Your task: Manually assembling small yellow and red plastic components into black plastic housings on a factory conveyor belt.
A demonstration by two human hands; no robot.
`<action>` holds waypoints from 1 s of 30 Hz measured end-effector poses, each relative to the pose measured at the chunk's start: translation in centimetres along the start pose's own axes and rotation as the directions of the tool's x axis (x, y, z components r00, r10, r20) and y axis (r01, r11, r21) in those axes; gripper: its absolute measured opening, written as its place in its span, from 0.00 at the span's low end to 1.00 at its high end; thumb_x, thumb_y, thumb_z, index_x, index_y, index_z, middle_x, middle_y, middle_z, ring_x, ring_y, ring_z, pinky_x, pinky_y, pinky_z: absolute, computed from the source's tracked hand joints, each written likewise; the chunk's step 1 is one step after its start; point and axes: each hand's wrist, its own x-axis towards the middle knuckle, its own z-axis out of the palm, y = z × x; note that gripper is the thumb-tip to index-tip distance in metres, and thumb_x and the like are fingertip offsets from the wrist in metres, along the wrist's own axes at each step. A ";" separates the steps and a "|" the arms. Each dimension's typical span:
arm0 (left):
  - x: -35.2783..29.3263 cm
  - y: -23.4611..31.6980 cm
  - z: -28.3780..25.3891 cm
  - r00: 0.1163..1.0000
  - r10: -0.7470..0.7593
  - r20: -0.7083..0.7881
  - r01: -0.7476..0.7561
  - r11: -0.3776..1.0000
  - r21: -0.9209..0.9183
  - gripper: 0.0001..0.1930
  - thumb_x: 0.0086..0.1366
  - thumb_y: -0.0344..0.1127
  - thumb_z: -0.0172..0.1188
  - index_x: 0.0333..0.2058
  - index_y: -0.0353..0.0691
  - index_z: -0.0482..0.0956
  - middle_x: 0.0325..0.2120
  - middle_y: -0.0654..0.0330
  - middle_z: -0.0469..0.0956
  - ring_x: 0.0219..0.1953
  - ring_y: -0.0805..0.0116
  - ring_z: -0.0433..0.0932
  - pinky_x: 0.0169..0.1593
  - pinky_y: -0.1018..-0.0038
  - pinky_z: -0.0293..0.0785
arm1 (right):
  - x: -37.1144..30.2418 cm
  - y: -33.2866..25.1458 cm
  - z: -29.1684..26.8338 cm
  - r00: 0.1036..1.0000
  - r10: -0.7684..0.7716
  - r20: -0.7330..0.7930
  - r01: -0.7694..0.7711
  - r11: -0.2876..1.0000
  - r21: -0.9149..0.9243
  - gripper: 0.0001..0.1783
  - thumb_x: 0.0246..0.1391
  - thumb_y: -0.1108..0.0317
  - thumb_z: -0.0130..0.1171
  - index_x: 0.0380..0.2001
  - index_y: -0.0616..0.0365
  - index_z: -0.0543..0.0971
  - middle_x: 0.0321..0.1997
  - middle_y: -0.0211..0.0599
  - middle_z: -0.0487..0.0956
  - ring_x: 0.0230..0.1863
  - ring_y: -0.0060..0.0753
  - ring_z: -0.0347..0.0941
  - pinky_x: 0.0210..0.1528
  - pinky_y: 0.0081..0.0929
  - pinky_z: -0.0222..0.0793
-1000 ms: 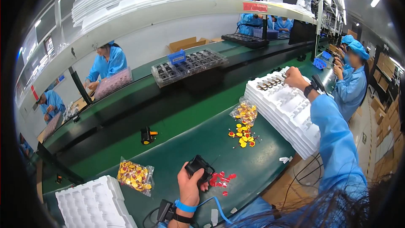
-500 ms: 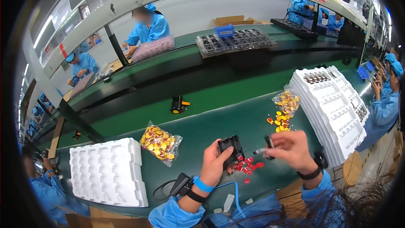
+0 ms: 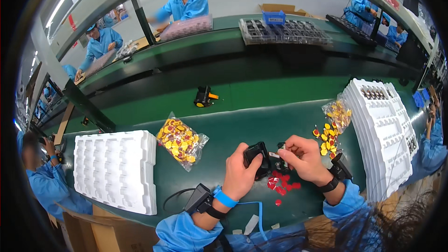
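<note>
My left hand (image 3: 240, 170) is closed round a black plastic housing (image 3: 257, 158), its thumb pressed on the near face. Just right of it, my right hand (image 3: 305, 158) pinches a small black and silver part (image 3: 281, 157), whose exact kind I cannot make out. A narrow gap separates the two parts. Beneath the hands, small red pieces (image 3: 280, 184) lie scattered on the green bench. Loose yellow and red pieces (image 3: 329, 141) sit beyond my right hand, beside a clear bag of them (image 3: 338, 114).
Another clear bag of yellow pieces (image 3: 181, 141) lies left of my hands. White foam trays (image 3: 114, 172) stand at the left, and a stack of foam trays (image 3: 382, 135) at the right. A black and yellow device (image 3: 204, 96) rests on the belt (image 3: 261, 93). Co-workers sit around.
My right hand has come left and turned, bringing the small part close to the housing. My left hand still grips the housing. The whole view has shifted slightly.
</note>
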 end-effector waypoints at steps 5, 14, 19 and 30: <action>-0.4 1.1 0.3 0.999 0.047 -0.010 -0.046 0.991 0.126 0.12 0.63 0.33 0.61 0.31 0.34 0.68 0.16 0.60 0.70 0.18 0.75 0.70 0.22 0.73 0.63 | -0.1 0.3 0.4 1.000 0.011 0.023 -0.011 1.000 0.006 0.10 0.57 0.72 0.63 0.26 0.63 0.73 0.17 0.23 0.69 0.19 0.10 0.60 0.20 0.16 0.53; -1.0 1.6 1.1 0.992 0.129 0.019 -0.130 0.975 0.181 0.11 0.63 0.32 0.61 0.32 0.34 0.67 0.17 0.53 0.72 0.17 0.66 0.74 0.23 0.70 0.67 | -0.5 0.9 0.9 0.999 0.019 0.029 -0.020 0.999 0.041 0.08 0.57 0.72 0.64 0.28 0.64 0.76 0.18 0.25 0.72 0.19 0.10 0.63 0.20 0.15 0.56; -1.2 1.2 1.0 0.993 0.120 0.017 -0.121 0.986 0.112 0.11 0.64 0.32 0.61 0.32 0.34 0.67 0.17 0.56 0.71 0.17 0.73 0.71 0.22 0.71 0.65 | -0.6 0.7 0.7 0.999 0.040 0.037 -0.039 0.999 -0.028 0.07 0.56 0.73 0.64 0.29 0.65 0.77 0.19 0.27 0.75 0.19 0.10 0.67 0.20 0.14 0.59; -1.3 1.9 1.2 0.993 0.108 -0.045 -0.100 0.983 0.152 0.10 0.63 0.31 0.62 0.30 0.35 0.70 0.16 0.64 0.67 0.20 0.81 0.64 0.23 0.76 0.61 | -0.6 0.1 0.7 0.998 -0.009 0.067 0.012 0.999 -0.037 0.06 0.55 0.74 0.63 0.29 0.66 0.77 0.19 0.30 0.75 0.20 0.15 0.69 0.23 0.18 0.64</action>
